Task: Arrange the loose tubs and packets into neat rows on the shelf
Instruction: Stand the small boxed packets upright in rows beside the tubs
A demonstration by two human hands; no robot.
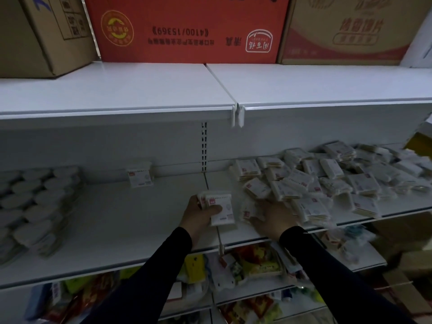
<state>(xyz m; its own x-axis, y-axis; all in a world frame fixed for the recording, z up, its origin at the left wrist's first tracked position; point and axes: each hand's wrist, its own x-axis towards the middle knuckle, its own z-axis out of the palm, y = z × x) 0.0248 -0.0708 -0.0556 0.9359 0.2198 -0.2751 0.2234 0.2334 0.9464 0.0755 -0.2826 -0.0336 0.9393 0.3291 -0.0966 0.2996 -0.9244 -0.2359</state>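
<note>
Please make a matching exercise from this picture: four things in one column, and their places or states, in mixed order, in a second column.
Things:
1. left hand
2. right hand
3. red carton
4. stacked tubs

Places or states:
A. on the top shelf
B. grips a small stack of packets
C. in rows at the left of the middle shelf
D. reaches into the loose heap of packets

Pairs: 1-B, 2-D, 3-A, 4-C

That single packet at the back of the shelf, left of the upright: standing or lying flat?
Standing. The lone packet sits upright on its edge against the back panel, its printed face towards the camera.
</note>
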